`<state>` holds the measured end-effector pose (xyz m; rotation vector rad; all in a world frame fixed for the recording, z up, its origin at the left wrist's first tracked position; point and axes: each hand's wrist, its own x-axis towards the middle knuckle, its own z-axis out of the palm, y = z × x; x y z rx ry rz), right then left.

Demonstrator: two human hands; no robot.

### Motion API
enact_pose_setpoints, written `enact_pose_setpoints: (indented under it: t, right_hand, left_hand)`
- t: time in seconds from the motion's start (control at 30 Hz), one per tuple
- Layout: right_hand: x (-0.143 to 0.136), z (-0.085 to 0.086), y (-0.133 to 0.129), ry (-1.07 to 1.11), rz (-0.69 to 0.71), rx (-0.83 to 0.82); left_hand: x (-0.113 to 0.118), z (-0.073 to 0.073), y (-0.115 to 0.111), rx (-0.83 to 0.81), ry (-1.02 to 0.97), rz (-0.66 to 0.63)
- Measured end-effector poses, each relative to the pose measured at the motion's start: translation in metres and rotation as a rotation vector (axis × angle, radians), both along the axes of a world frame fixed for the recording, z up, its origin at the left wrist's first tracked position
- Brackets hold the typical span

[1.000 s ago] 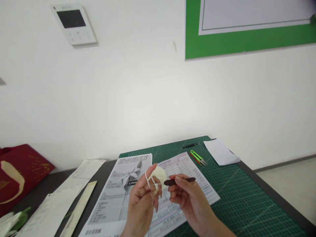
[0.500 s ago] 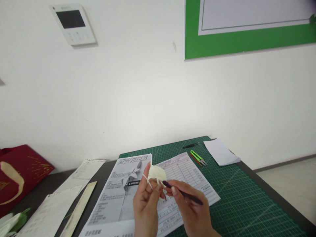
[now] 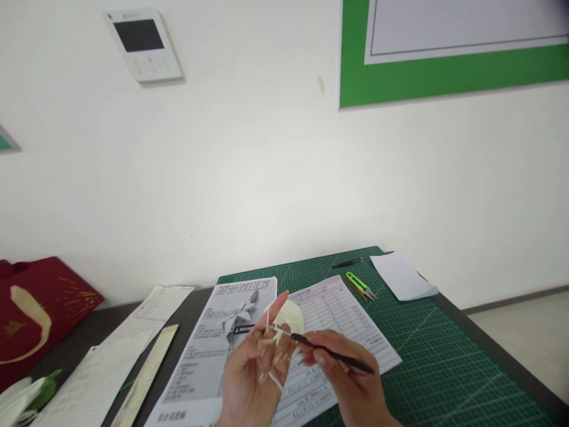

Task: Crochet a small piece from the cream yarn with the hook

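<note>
My left hand (image 3: 255, 362) is palm up, its index finger stretched out with white yarn (image 3: 268, 317) looped round it and the other fingers partly curled. A strand crosses from that finger to the tip of a dark crochet hook (image 3: 338, 354). My right hand (image 3: 351, 373) grips the hook like a pen, close to the right of my left hand. Behind the fingers sits a pale cream yarn ball (image 3: 293, 314). A loose bit of yarn hangs by the left palm. Small details between the hands are blurred.
Printed sheets (image 3: 191, 356) and a lined form (image 3: 351, 314) lie on a green cutting mat (image 3: 448, 356). Green snips (image 3: 359, 284), black tweezers (image 3: 347, 263) and white paper (image 3: 402, 276) lie behind at right. Left are a wooden ruler (image 3: 146, 373), handwritten sheets (image 3: 95, 379) and a red bag (image 3: 57, 308).
My left hand has opened from its pinch and turned palm up, moving slightly left. The yarn now stretches straight to the hook. The whole view has shifted slightly.
</note>
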<state>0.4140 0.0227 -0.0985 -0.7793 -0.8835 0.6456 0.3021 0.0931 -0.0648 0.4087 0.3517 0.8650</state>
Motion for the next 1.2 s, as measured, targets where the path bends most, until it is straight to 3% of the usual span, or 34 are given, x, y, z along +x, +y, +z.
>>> enact_pose_setpoints:
  t: [0.27, 0.7, 0.83, 1.2]
  right_hand:
    - [0.000, -0.001, -0.002, 0.280, 0.068, -0.142]
    - [0.010, -0.005, 0.001, 0.363, 0.193, -0.110]
    - [0.012, -0.003, 0.002, 0.451, 0.272, -0.127]
    - [0.021, 0.003, 0.001, 0.445, 0.329, -0.140]
  left_hand:
    - [-0.002, 0.000, 0.001, -0.019, -0.067, 0.009]
    - [-0.005, 0.000, 0.004, 0.018, -0.149, -0.009]
    - [-0.006, 0.001, 0.005, 0.011, -0.159, -0.015]
    - [-0.006, 0.002, 0.006, 0.001, -0.151, -0.045]
